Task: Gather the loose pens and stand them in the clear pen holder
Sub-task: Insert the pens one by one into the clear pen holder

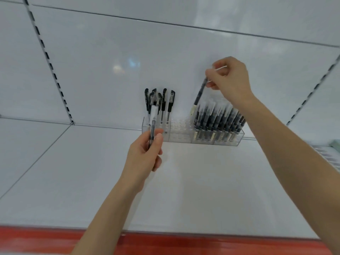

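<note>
A white shelf [202,181] with a red front edge carries a clear pen holder [180,133] at its back, against the rear panel. Pale striped packs [330,153] lie at its right edge.

The single wide-angle camera rides on my head, facing forward and down onto a white shelf [202,181]. The clear pen holder [180,134] sits near, mid-frame; the back panel [110,61] fills twelve o'clock, and the red shelf edge [165,243] lies closest at six o'clock.

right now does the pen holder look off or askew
Nothing spilled or damaged. The clear pen holder is filled unevenly: leaning pens crowd its right end, a few black-capped pens stand at left, middle slots bare.
</note>
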`<control>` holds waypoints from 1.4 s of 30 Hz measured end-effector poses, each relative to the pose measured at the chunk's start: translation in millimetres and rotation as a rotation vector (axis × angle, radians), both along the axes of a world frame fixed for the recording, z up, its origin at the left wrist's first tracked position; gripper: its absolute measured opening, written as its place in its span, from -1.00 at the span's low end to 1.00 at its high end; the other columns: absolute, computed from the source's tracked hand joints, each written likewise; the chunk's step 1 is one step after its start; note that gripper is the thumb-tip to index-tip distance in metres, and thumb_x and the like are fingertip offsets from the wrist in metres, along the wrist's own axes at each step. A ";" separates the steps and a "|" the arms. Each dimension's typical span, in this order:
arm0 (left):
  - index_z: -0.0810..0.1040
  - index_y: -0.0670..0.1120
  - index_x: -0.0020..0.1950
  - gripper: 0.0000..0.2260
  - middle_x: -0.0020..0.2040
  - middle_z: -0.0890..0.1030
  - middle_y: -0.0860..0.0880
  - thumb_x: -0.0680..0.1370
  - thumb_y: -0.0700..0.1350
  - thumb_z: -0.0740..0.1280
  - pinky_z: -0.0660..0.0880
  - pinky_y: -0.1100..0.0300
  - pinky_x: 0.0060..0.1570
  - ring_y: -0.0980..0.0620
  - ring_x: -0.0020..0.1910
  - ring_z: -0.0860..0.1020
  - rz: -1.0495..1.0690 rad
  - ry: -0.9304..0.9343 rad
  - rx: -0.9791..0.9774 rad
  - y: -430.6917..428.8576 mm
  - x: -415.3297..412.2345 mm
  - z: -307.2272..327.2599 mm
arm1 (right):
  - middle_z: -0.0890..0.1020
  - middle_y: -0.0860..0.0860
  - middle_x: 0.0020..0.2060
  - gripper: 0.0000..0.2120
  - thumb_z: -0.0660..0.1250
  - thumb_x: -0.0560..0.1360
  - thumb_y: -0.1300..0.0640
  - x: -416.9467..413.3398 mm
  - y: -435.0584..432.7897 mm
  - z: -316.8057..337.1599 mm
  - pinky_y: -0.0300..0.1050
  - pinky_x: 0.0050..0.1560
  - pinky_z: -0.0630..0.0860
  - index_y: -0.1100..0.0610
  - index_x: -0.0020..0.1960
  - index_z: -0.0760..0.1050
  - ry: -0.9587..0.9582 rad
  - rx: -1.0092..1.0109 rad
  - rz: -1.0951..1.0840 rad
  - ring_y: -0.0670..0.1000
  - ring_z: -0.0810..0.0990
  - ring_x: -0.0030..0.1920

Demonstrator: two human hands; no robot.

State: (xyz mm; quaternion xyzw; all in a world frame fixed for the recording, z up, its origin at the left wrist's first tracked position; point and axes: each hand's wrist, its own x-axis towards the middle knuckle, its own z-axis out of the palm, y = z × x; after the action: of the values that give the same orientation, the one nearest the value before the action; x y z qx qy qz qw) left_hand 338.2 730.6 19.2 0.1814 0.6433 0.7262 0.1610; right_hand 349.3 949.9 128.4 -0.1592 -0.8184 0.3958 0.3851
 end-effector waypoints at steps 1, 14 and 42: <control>0.53 -0.15 0.02 -0.82 -0.39 0.33 -0.02 0.57 -0.08 0.22 0.21 0.33 -0.57 0.13 -0.57 0.29 0.006 0.007 -0.012 1.5 0.6 -0.7 | 0.61 0.04 -0.32 -0.86 0.33 0.46 0.17 -2.2 4.1 -2.5 -0.15 -0.23 0.60 0.16 -0.02 0.44 -0.018 0.038 -0.015 -0.13 0.61 -0.43; 0.49 -0.04 -0.03 -0.82 -0.43 0.41 0.03 0.61 -0.13 0.09 0.16 0.31 -0.54 0.15 -0.59 0.26 0.021 -0.110 -0.017 4.5 0.1 0.6 | 0.59 0.08 -0.30 -0.91 0.27 0.50 0.20 -20.4 14.0 -19.5 -0.05 -0.08 0.60 0.17 -0.02 0.41 -0.124 0.186 0.007 -0.13 0.59 -0.41; 0.55 -0.04 0.07 -0.86 -0.19 0.61 0.05 0.53 -0.17 0.29 0.47 0.42 -0.23 0.17 -0.23 0.56 -0.071 0.178 -0.060 20.1 10.1 -3.3 | 0.65 -0.01 -0.29 -0.97 0.37 0.45 0.20 26.7 -44.6 -25.5 -0.26 -0.16 0.62 0.12 -0.13 0.59 -0.179 -0.124 0.261 -0.16 0.62 -0.34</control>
State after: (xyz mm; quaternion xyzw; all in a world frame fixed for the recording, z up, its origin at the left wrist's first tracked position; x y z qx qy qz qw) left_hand 348.3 750.7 15.9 0.2628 0.6697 0.6815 0.1340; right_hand 376.0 905.3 102.9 -0.1096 -0.8372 0.4764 0.2453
